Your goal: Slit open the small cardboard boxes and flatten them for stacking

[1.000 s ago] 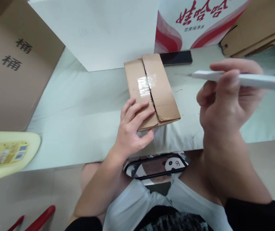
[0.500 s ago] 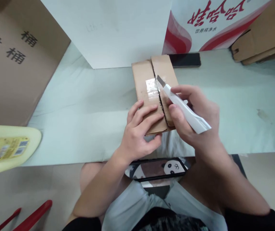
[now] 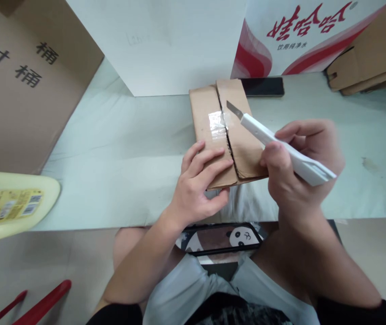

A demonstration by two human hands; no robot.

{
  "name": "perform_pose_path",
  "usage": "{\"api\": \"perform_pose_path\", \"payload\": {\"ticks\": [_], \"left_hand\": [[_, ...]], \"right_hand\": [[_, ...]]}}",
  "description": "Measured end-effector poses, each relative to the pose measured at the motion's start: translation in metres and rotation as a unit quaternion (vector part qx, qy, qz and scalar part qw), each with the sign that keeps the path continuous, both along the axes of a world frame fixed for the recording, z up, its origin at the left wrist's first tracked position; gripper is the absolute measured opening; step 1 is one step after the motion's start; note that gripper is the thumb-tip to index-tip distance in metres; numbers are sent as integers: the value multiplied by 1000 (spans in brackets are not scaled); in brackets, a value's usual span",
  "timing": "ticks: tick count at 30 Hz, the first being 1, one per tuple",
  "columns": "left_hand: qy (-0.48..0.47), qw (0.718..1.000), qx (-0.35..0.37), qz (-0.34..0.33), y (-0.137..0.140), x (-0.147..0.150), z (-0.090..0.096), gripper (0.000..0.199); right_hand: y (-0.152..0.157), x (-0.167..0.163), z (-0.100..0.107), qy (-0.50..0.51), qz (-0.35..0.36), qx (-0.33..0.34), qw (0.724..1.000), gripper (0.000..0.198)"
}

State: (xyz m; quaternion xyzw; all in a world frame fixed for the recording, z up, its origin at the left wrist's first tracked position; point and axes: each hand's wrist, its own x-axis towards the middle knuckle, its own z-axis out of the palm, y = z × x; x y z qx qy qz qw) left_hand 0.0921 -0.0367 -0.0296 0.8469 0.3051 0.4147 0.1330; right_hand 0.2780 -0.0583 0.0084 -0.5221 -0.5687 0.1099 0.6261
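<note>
A small brown cardboard box lies on the pale green cloth, its two top flaps meeting at a dark seam. Clear tape crosses the seam near the middle. My left hand rests on the box's near left part, fingers spread over the left flap and the thumb at the front edge. In my right hand is a white utility knife, its blade out and pointing up and left over the right flap. The knife seems to be raised off the cardboard.
Behind the box stand a white carton and a red-and-white printed carton; a black phone lies before them. A large brown carton is at left, with a yellow bottle nearer. Folded cardboard sits at far right.
My right hand has moved right with the knife, drawing the blade from the taped seam to over the right flap. My left hand stays on the box.
</note>
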Motion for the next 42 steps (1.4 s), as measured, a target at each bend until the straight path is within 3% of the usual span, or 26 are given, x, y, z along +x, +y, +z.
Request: {"api": "perform_pose_path", "payload": {"ticks": [5,9,15,33,42], "left_hand": [[8,1000,7,2,1,-2,-3,50],[1,1000,11,4,0,-3,-7,57],[5,1000,9,4,0,-3,-8,61],[14,1000,-4,-8,1,-4,-5,60],[19,1000,-8,-3,0,-3,-3,57]], "right_hand": [[-2,0,-4,22,56,9,998,25],[-4,2,-6,-22,68,-11,997,30],[-5,-2,-3,-68,22,-14,997,22],[0,-8,-1,-179,-27,40,983,15],[1,-10,-1,-178,13,31,983,13]]}}
